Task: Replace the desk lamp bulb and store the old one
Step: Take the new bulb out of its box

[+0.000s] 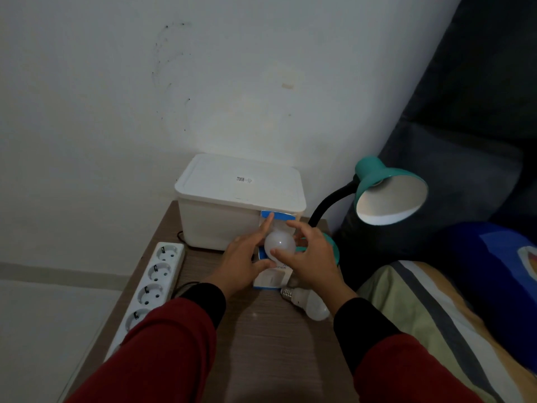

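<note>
A white bulb [279,243] sticks out of a blue and white bulb box [271,279] lying on the small wooden table [261,338]. My left hand [245,261] holds the box, its index finger stretched to the box's top flap. My right hand [312,258] has its fingers around the bulb's round end. A second white bulb [308,303] lies loose on the table just under my right wrist, screw base pointing left. The teal desk lamp [389,190] stands at the right on a black gooseneck, its shade showing no bulb.
A closed white plastic storage box [241,196] stands at the back of the table against the wall. A white power strip [151,283] lies along the table's left edge. A bed with striped bedding [441,309] and a blue pillow borders the right side.
</note>
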The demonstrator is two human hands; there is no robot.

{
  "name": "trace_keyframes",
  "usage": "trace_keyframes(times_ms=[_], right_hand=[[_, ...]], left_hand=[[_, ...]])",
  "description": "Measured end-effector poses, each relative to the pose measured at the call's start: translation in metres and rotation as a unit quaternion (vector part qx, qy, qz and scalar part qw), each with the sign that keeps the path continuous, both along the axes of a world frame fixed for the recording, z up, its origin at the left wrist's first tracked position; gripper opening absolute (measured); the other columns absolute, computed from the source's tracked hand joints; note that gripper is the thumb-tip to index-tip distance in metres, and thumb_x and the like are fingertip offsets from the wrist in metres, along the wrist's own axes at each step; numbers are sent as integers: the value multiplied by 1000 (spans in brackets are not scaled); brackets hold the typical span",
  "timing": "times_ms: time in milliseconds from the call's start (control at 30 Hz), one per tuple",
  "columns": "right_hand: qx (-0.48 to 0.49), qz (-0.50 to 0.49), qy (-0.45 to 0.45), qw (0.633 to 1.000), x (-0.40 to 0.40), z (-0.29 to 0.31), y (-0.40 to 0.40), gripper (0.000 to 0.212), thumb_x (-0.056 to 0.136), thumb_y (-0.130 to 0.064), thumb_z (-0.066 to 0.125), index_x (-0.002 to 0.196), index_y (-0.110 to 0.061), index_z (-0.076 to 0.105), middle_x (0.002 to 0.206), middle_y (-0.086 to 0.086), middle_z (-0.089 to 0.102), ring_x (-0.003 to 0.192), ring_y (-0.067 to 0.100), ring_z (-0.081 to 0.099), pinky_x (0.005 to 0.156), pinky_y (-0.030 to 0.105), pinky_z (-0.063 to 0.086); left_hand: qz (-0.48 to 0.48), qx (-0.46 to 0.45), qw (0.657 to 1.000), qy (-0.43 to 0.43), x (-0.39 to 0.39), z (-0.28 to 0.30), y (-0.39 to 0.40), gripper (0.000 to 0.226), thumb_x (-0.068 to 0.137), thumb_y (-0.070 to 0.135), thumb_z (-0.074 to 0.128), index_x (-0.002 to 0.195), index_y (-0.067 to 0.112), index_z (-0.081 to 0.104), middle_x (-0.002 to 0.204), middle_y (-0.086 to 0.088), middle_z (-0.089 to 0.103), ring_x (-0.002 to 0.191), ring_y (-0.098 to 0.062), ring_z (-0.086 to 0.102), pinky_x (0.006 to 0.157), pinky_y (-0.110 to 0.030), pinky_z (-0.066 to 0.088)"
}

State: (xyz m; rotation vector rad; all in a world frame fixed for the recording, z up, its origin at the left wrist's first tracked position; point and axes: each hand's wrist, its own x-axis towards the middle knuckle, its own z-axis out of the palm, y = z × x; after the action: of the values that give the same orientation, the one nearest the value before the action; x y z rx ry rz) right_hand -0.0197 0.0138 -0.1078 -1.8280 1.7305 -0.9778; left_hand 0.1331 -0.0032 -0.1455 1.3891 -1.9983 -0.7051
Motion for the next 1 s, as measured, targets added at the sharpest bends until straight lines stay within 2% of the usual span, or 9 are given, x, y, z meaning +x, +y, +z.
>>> trace_keyframes(times_ms=[100, 200, 333, 433, 567, 700, 800, 900, 1000], right_hand=[[11, 14, 9, 1000, -3, -3, 6, 65, 76, -32, 74, 135, -29, 47, 114, -8, 44, 105, 5, 43, 84, 17, 35], [14, 22, 5, 1000, -10, -2, 12, 58, 79, -33, 70, 134, -32, 49, 122, -1, 50, 108, 9, 46, 88, 21, 39], [24, 14, -54, 998, -22, 12, 19, 47, 85, -31, 64, 130, -36, 52, 121, 2, 47, 99, 7, 51, 77, 10, 44], [16, 2, -146, 989, -29, 25, 20, 31, 87, -26, 59, 117, -35, 60, 121, 3, 52, 106, 16, 56, 83, 34, 57], [29, -33, -233, 972, -31, 42, 25, 18, 89, -24, 59, 106, -25, 54, 118, 7, 52, 108, 27, 56, 70, 34, 59], [-2, -82, -246, 966, -29, 44, 26, 23, 85, -29, 65, 101, -26, 48, 99, -7, 51, 101, 23, 59, 75, 43, 60], [-8, -101, -248, 963, -27, 42, 25, 21, 88, -30, 61, 103, -28, 46, 103, -4, 51, 101, 26, 61, 70, 36, 59], [0, -110, -240, 964, -25, 40, 24, 21, 89, -32, 59, 105, -31, 47, 115, 5, 51, 99, 30, 63, 62, 27, 55], [1, -114, -240, 964, -23, 37, 22, 18, 89, -33, 58, 104, -30, 48, 111, 5, 52, 98, 32, 64, 56, 21, 51]], left_hand=[[-3, -1, 1000, -2, 0, 1, 1, 98, 81, 28, 71, 148, 39, 0, 130, 2, 58, 120, -12, 48, 97, -18, 27], [-1, -2, 1000, -4, -1, 0, 2, 100, 81, 26, 71, 147, 40, -2, 131, -1, 56, 121, -13, 48, 104, -22, 31], [28, -10, 999, -25, -3, 3, 6, 99, 80, 27, 71, 145, 46, 0, 135, -3, 38, 117, -11, 41, 99, -23, 36], [50, -49, 997, -30, -4, 8, 14, 94, 76, 26, 76, 146, 41, 16, 138, -5, 30, 122, -16, 40, 101, -25, 42], [88, -98, 989, -66, -5, 21, 24, 81, 74, 33, 76, 142, 35, 33, 146, -4, 25, 131, -20, 36, 105, -41, 41], [92, -116, 985, -86, -9, 28, 26, 55, 84, 31, 66, 135, 29, 44, 154, 4, 25, 140, -15, 27, 111, -40, 28], [80, -140, 983, -82, -11, 27, 24, 32, 88, 24, 62, 119, 21, 55, 143, 4, 43, 132, -13, 40, 107, -34, 32], [84, -158, 981, -77, -11, 27, 24, 13, 89, 18, 60, 101, 16, 58, 109, 0, 60, 105, -15, 55, 94, -28, 43], [75, -156, 982, -73, -9, 23, 25, 11, 89, 15, 59, 100, 14, 59, 98, -1, 64, 94, -17, 57, 84, -32, 50]])
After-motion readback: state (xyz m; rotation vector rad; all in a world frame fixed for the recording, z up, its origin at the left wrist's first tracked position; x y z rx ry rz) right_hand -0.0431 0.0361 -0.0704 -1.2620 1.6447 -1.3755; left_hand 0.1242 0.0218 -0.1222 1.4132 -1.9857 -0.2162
